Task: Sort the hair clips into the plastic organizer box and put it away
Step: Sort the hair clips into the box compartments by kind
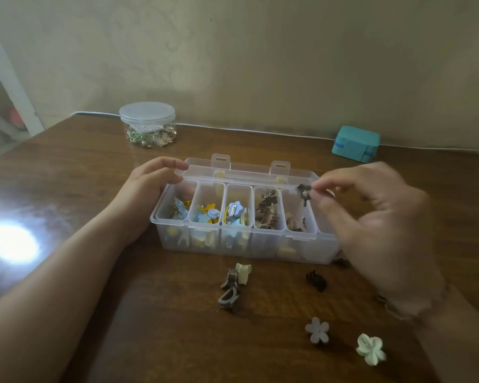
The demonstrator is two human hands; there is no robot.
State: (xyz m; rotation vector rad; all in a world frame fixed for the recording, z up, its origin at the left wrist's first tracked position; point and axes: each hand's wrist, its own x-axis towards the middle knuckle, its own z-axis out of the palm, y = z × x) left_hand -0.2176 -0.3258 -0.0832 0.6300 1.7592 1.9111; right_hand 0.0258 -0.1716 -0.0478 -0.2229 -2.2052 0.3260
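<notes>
1. Head view: right hand (376, 217) pinches a small dark brown clip (304, 192) above the fifth compartment of the clear organizer box (244, 244), lid open.
2. Left hand (150, 189) grips the box's far-left corner.
3. Loose clips on the wooden table (122, 272) just in front: beige clip (243, 273), black clip (316, 280), two flower clips (317, 330).

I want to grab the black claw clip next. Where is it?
The black claw clip lies on the table in front of the organizer box, toward its right end, below the right hand.
</notes>
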